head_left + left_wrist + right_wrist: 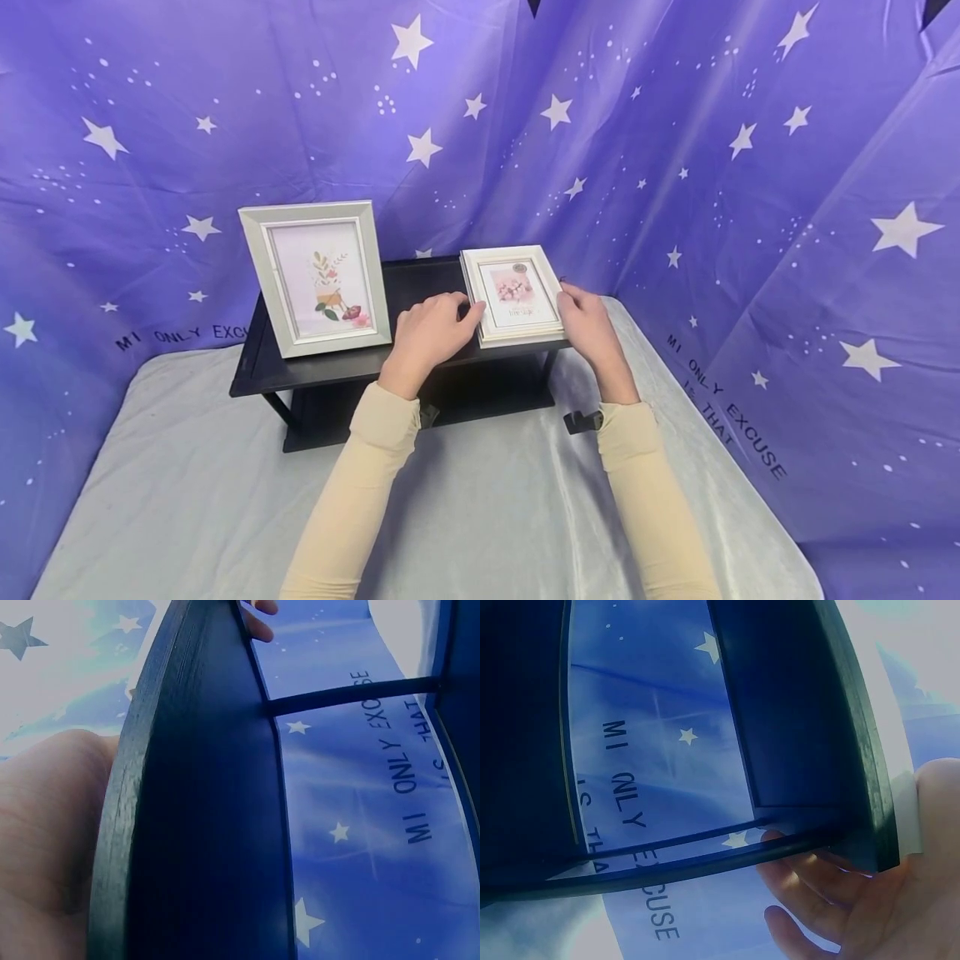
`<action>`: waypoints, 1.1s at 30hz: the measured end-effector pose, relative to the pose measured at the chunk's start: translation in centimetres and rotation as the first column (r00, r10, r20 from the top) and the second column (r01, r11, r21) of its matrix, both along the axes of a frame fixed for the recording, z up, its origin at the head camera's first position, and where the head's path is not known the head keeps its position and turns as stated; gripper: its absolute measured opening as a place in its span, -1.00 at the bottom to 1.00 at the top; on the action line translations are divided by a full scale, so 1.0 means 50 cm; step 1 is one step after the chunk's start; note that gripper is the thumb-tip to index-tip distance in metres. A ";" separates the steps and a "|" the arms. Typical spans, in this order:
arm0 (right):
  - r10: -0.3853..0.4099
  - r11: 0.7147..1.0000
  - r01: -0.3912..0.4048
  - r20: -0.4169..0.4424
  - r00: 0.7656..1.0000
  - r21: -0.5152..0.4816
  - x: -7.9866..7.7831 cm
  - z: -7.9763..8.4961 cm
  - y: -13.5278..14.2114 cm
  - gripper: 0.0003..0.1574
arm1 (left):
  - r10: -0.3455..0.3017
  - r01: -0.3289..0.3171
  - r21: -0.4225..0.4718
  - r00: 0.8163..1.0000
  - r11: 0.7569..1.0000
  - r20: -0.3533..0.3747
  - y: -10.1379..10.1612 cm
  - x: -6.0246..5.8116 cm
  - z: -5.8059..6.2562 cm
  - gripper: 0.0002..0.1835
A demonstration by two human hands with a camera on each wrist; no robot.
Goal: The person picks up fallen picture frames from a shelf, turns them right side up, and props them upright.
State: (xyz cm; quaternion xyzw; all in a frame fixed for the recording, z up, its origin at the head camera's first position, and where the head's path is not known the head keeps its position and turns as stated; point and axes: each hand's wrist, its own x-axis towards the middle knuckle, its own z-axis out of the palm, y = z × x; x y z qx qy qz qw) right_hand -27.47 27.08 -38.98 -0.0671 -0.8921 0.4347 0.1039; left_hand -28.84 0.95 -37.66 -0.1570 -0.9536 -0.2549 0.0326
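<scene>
white picture frames (521,292) lie stacked at the right end of a black two-tier shelf (422,285). left hand (429,335): thumb at their left edge, grip cannot be told. right hand (592,333): fingers loosely curved, thumb at their right edge.

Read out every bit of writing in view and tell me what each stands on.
"MI ONLY EXCUSE": curtain, right side.
"IS THAT": curtain, right side, below that line.
"MI ONLY EXCU": curtain, left side; rest hidden.
Flat frame: script under the flowers, too blurred to read.
Round label on that frame: too small to read.
Standing frame: no writing visible.
</scene>
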 end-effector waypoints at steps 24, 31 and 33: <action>-0.025 0.999 0.026 -0.033 0.999 0.032 -0.002 -0.002 0.001 -0.31 | -0.066 0.071 0.139 0.997 0.988 -0.041 0.005 -0.041 -0.038 -0.56; -0.037 0.999 0.039 -0.057 0.998 0.034 -0.003 0.002 0.002 -0.32 | -0.059 0.062 0.212 0.998 0.975 -0.024 0.006 -0.009 -0.007 -0.57; -0.039 0.998 0.042 -0.072 0.997 0.041 -0.002 0.001 0.003 -0.32 | -0.055 0.059 0.237 0.998 0.970 -0.023 0.006 -0.005 -0.005 -0.55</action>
